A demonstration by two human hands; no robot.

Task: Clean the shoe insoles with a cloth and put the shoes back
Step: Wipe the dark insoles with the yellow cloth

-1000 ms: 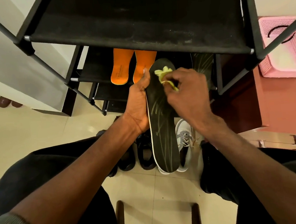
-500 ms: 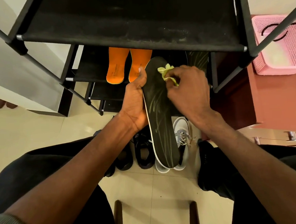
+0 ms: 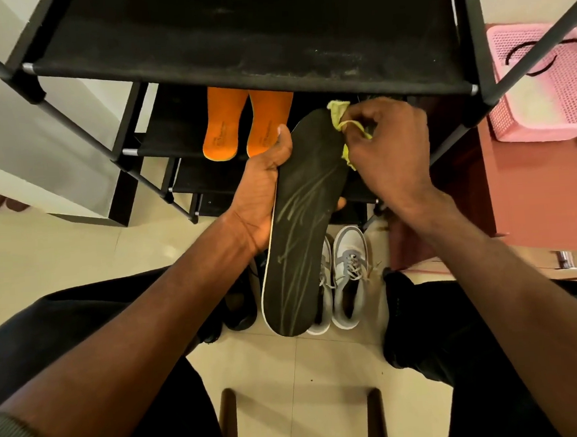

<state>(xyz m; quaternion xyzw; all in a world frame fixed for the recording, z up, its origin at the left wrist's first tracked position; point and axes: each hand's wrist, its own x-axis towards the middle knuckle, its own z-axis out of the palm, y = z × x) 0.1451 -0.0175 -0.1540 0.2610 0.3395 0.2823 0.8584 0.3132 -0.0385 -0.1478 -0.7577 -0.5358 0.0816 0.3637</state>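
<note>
Midway, apparently: the left hand (image 3: 261,189) grips the dark insole (image 3: 301,224) while the right hand (image 3: 388,153) pinches the yellow cloth (image 3: 337,110) against its far end. Orange insoles (image 3: 246,122) wait on the shelf (image 3: 172,142); grey shoes (image 3: 347,275) still sit on the floor (image 3: 78,253).

I see the insole (image 3: 297,224) held lengthwise between both hands, in front of the shoe rack (image 3: 234,55). My left hand (image 3: 264,189) is at its left edge, my right hand (image 3: 388,153) with the cloth (image 3: 337,112) at its far right end. Two insoles (image 3: 246,122) lie on a lower shelf behind. Sneakers (image 3: 345,275) stand on the floor (image 3: 77,246) beneath it. A basket (image 3: 555,97) sits far right.
</note>
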